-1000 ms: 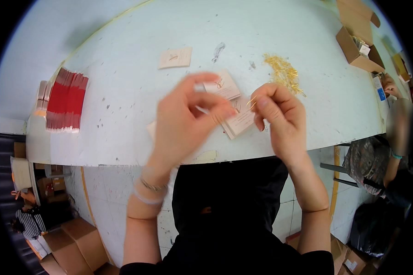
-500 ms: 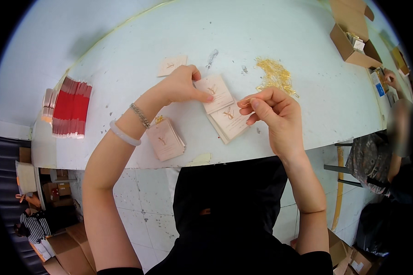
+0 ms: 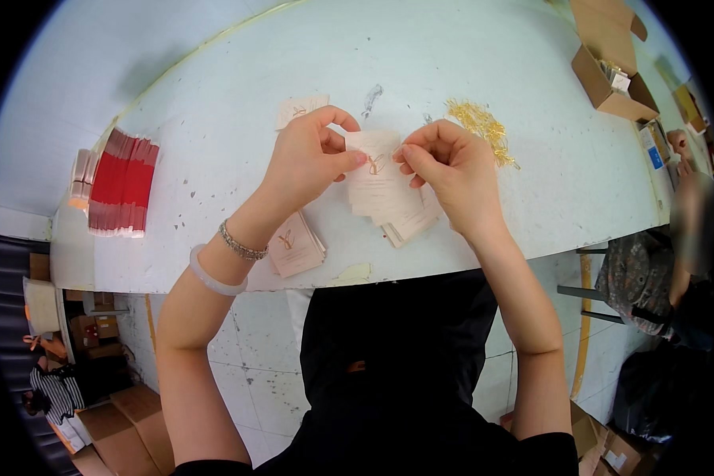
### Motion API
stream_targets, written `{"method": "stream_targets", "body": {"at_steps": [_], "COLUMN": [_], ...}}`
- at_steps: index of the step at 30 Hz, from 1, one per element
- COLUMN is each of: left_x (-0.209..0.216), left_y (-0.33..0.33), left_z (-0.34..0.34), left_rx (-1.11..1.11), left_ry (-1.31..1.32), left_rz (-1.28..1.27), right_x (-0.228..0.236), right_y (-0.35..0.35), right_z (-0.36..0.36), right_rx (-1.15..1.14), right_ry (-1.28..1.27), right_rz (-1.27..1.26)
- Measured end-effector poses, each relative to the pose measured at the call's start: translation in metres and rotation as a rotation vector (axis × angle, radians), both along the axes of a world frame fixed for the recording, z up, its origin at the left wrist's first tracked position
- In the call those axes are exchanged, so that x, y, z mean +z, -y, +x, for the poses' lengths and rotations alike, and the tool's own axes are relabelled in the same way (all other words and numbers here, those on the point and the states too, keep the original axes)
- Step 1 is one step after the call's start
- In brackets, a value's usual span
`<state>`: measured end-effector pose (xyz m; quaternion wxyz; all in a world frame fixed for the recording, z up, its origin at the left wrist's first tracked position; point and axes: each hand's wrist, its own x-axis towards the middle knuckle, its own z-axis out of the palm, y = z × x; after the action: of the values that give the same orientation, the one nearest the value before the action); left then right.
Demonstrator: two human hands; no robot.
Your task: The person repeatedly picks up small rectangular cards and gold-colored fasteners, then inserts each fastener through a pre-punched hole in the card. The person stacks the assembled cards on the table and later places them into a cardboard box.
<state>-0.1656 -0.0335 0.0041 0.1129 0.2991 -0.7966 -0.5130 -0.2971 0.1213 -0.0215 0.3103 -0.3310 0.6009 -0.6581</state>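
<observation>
My left hand (image 3: pixel 308 159) is closed on a pale cream card (image 3: pixel 375 190) with a copper-coloured emblem, pinching its upper left side between thumb and fingers. At the card's upper right edge, my right hand (image 3: pixel 451 170) is pinched shut on a thin gold loop, now mostly hidden by the fingertips. Under and beside the held card lies a stack of similar cards (image 3: pixel 415 224). Another stack (image 3: pixel 296 250) lies below my left wrist, partly covered by it. Beyond my left hand are more cards (image 3: pixel 297 106). A heap of thin gold loops (image 3: pixel 486 131) lies past my right hand.
Red-banded packs (image 3: pixel 124 184) stand in a row on the table's left. An open cardboard box (image 3: pixel 611 87) with cards inside is at the far right, near another person's hand (image 3: pixel 678 143). The table's near edge runs close to my body.
My left hand has lifted the top card off the stack and turned it more upright. My right hand has moved up and away from me, bringing its fingertips to the card's upper edge.
</observation>
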Motion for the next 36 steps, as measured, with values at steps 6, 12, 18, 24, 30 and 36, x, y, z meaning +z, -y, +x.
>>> {"method": "stream_targets", "body": {"at_steps": [6, 12, 18, 24, 30, 36], "left_x": [-0.010, 0.003, 0.014, 0.017, 0.015, 0.019], "left_y": [-0.004, -0.022, -0.045, -0.047, -0.048, -0.054], "left_z": [0.004, 0.008, 0.011, 0.013, 0.016, 0.034], "left_rx": [-0.001, 0.013, 0.005, -0.031, -0.057, -0.166], "left_ry": [-0.089, -0.161, -0.301, -0.357, -0.363, -0.412], "left_rz": [-0.230, -0.304, -0.601, -0.849, -1.010, -1.343], "right_x": [-0.003, 0.007, 0.022, 0.027, 0.032, 0.038], "right_y": [0.016, 0.014, 0.005, 0.003, 0.000, -0.003], "right_z": [-0.004, -0.001, 0.008, 0.010, 0.011, 0.016], "right_rx": [-0.054, -0.015, -0.055, -0.132, -0.143, -0.154], "right_ry": [-0.260, -0.257, -0.381, -0.476, -0.520, -0.717], "right_rz": [0.093, 0.102, 0.032, -0.047, -0.036, -0.065]}}
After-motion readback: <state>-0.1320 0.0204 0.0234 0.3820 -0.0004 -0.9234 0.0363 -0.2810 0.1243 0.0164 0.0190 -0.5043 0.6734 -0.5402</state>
